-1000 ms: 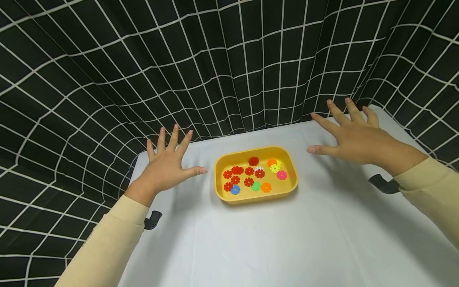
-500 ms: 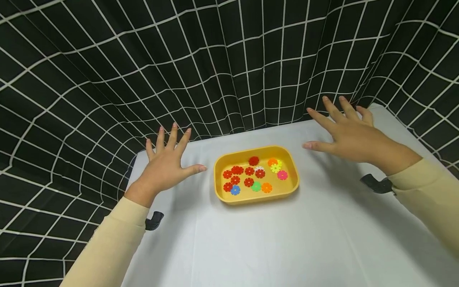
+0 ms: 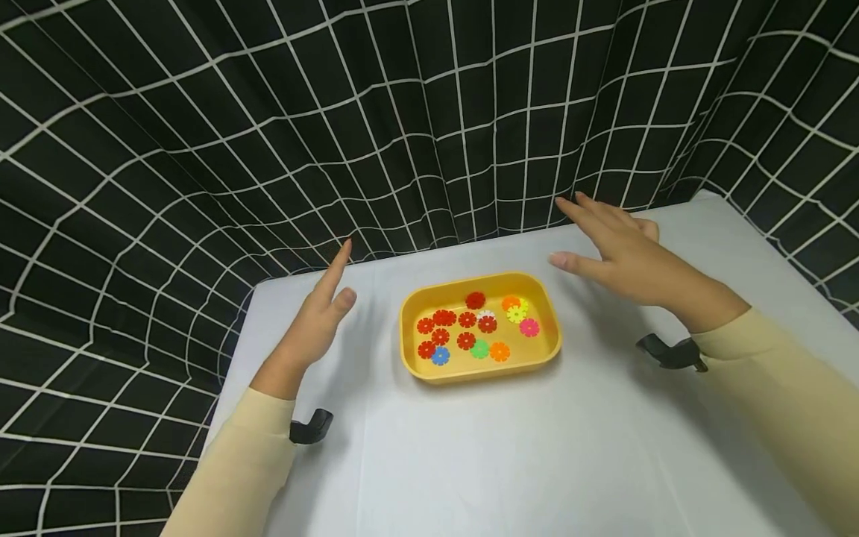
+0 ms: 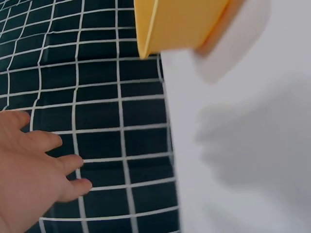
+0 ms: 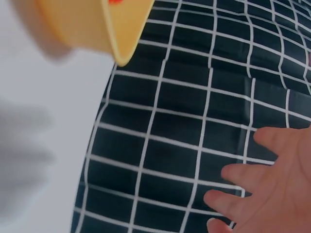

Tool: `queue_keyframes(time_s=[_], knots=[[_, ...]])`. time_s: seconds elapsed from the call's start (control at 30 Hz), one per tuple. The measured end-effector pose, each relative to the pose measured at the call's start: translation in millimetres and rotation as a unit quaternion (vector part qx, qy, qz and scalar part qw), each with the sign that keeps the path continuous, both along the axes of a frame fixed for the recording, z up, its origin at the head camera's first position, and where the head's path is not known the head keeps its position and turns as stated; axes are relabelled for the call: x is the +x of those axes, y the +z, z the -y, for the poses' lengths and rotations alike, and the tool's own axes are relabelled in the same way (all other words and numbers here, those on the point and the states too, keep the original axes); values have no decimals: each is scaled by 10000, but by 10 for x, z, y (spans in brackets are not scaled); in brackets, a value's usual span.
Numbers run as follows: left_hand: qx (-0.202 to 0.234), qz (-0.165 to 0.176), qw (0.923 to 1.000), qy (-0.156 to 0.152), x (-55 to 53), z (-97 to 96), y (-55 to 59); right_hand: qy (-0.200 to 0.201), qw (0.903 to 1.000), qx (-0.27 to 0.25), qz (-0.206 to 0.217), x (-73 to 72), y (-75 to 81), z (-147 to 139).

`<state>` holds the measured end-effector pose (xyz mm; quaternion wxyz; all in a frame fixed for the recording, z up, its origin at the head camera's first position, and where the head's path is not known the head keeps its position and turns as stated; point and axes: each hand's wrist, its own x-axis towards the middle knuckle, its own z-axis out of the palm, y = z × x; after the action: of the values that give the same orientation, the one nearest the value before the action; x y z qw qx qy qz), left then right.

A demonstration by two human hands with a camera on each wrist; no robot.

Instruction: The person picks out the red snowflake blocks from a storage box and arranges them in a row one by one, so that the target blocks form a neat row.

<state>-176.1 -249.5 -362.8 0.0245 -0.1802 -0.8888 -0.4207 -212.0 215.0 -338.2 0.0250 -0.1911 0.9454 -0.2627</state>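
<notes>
A shallow yellow tray [image 3: 479,373] lies mid-table in the head view. Flat, notched flower-shaped plastic discs are scattered over its floor: several red discs [image 3: 466,341], a blue disc [image 3: 440,356], a green disc [image 3: 479,348], a pink disc [image 3: 529,327], plus orange, yellow and white ones. To the tray's left hovers my left hand [image 3: 314,321], turned edge-on, fingers straight and holding nothing. My right hand [image 3: 620,253] is raised beyond the tray's right side, fingers extended, also with nothing in it. Both wrist views show the spread fingers apart from the tray.
A white cloth covers the table [image 3: 470,462]. Black curtain [image 3: 429,119] with a white grid rises behind the back edge and along both sides. Dark curved mounts [image 3: 312,426] stick out at the wrists of the beige sleeves.
My left hand has rotated from palm-down and spread to edge-on. The right hand has moved left toward the tray and begun to turn likewise. Tray and discs stay in place.
</notes>
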Motion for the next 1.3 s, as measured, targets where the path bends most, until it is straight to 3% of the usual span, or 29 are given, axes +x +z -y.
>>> queue_keyframes(time_s=[0.13,0.23,0.3,0.5,0.67,0.97,1.07,1.17,1.3], knots=[[1057,236,9941,-84,55,-54,-167,116,9978,-637,149,11,-41,119],[1700,517,9841,-54,113,-105,-306,246,9931,-1105,309,17,-103,210],[2125,775,9741,-16,147,-140,-407,354,9880,-1442,419,16,-155,270],[3240,1455,9347,140,251,-272,-686,592,9683,-2315,733,9,-335,434],[3635,1677,9163,109,328,-405,-866,644,9515,-2835,1010,12,-451,583],[3950,1864,8996,-17,376,-510,-1095,856,9211,-3467,1554,-7,-687,831],[4017,1865,8966,-56,368,-517,-1148,838,9204,-3460,1617,-5,-742,881],[4065,1871,8942,-117,357,-530,-1190,742,9260,-3317,1645,3,-798,906],[4107,1914,8915,0,346,-555,-1218,626,9284,-3251,1688,5,-863,943]])
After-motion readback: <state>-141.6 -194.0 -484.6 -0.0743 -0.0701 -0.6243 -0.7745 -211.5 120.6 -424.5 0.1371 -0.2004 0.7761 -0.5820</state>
